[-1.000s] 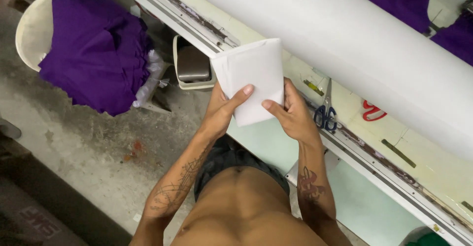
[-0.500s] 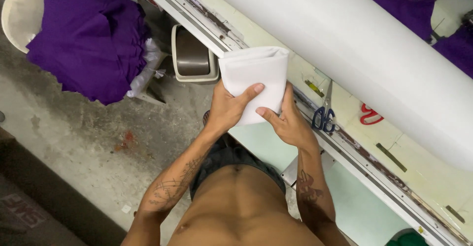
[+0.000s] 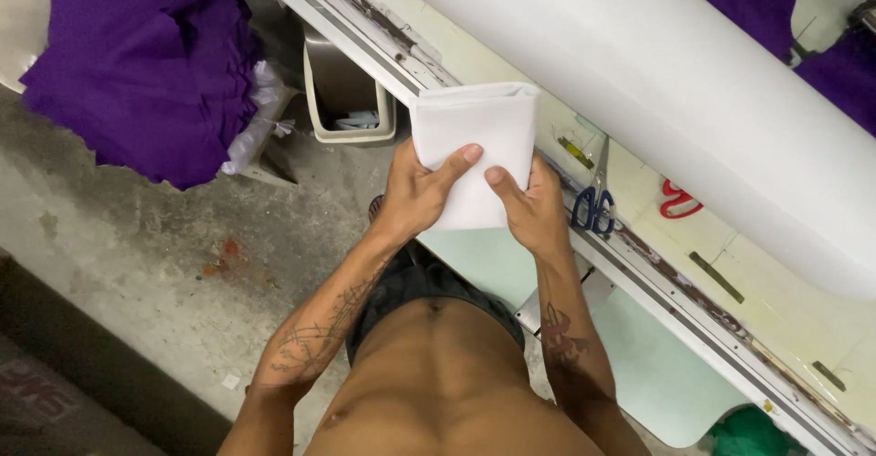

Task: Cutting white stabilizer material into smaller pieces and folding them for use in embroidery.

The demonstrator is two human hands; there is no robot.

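Observation:
I hold a folded white cloth in front of me, over the near edge of a long cutting table. My left hand grips its left side with the thumb lying across the front. My right hand grips the lower right side, thumb on the front too. The cloth is folded into a thick, roughly square pad and covers part of both palms.
A big white fabric roll lies across the table. Blue-handled scissors and red-handled scissors rest near the table edge. A small bin stands on the concrete floor. Purple fabric is heaped at the left.
The view has shifted left and down a little. The cloth has moved slightly toward the table edge, and both thumbs have slid closer together on its front.

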